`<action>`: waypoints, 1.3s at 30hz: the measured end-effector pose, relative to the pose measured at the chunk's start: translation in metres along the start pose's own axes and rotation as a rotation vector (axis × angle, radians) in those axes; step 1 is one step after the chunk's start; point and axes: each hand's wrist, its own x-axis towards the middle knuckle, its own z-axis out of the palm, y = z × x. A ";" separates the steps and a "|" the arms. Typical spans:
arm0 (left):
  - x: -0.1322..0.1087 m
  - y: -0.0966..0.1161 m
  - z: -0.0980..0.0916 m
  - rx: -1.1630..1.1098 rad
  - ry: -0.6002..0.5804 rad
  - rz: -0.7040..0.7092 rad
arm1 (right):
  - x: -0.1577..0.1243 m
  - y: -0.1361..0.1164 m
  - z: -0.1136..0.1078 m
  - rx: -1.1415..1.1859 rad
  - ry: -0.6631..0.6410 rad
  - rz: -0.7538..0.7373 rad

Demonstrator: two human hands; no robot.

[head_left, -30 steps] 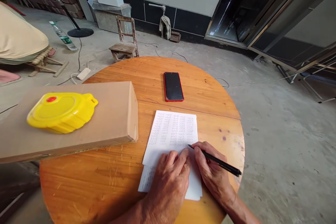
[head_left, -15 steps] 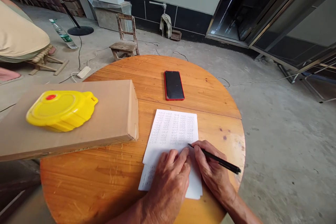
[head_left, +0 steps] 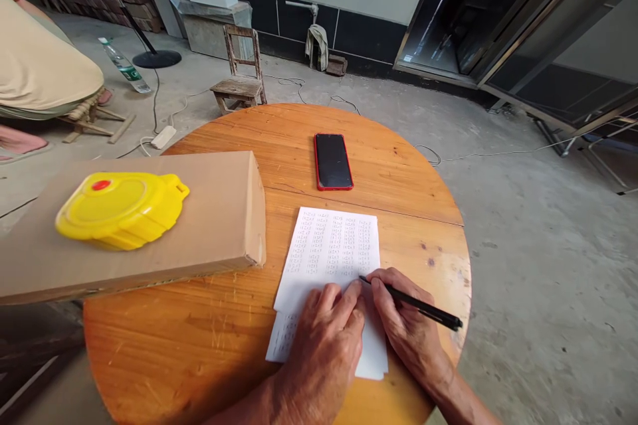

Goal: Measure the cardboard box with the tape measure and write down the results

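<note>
A white sheet of paper (head_left: 333, 239) covered with rows of small handwriting lies on the round wooden table, with another written sheet (head_left: 280, 339) partly showing beneath it. My left hand (head_left: 326, 342) rests on the lower part of the paper, palm down, its fingers loosely bent and holding nothing. Just right of it, my right hand (head_left: 406, 319) grips a black pen (head_left: 426, 309) between thumb and fingers. The pen's tip is at the paper, by the lowest written row near the right side. My fingers hide part of the lower page.
Beyond the paper lies a phone (head_left: 333, 161) in a red case. At left, a cardboard box (head_left: 219, 212) carries a yellow plastic case (head_left: 122, 209) with a red spot, overlapping the round table (head_left: 199, 345). A small wooden chair (head_left: 239, 83) stands behind the table.
The whole view has shifted slightly, so things appear a little further right. Both hands and the pen keep nearly the same place on the paper.
</note>
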 end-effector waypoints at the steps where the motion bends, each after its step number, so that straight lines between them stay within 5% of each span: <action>1: 0.000 0.000 0.000 -0.004 0.000 0.002 | 0.000 0.000 0.000 0.001 0.001 -0.001; 13: -0.001 -0.002 -0.001 -0.018 -0.028 0.001 | 0.000 -0.005 -0.003 0.054 0.097 -0.007; 39: -0.001 -0.002 -0.002 -0.014 -0.030 0.000 | -0.001 0.001 -0.001 0.076 0.029 0.048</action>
